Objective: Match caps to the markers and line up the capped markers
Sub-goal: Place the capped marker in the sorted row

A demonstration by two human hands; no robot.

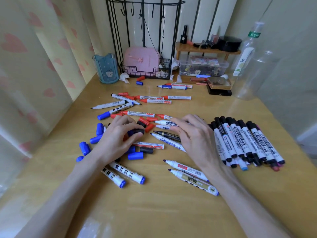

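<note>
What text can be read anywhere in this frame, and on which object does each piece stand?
"WHITEBOAR": white uncapped marker under the right hand, remainder covered.
"WHITEBOARD MARKER": capped black markers in the row at right.
"MARKER": red-labelled marker beside the left hand, which grips a black cap.
Chinese print on other barrels and the bottle's green label: too blurred to read.

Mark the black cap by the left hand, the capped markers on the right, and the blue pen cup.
black cap [138, 130]: head view, its side wall.
capped markers [240, 140]: head view, a barrel mid-row.
pen cup [106, 70]: head view, its front wall.
</note>
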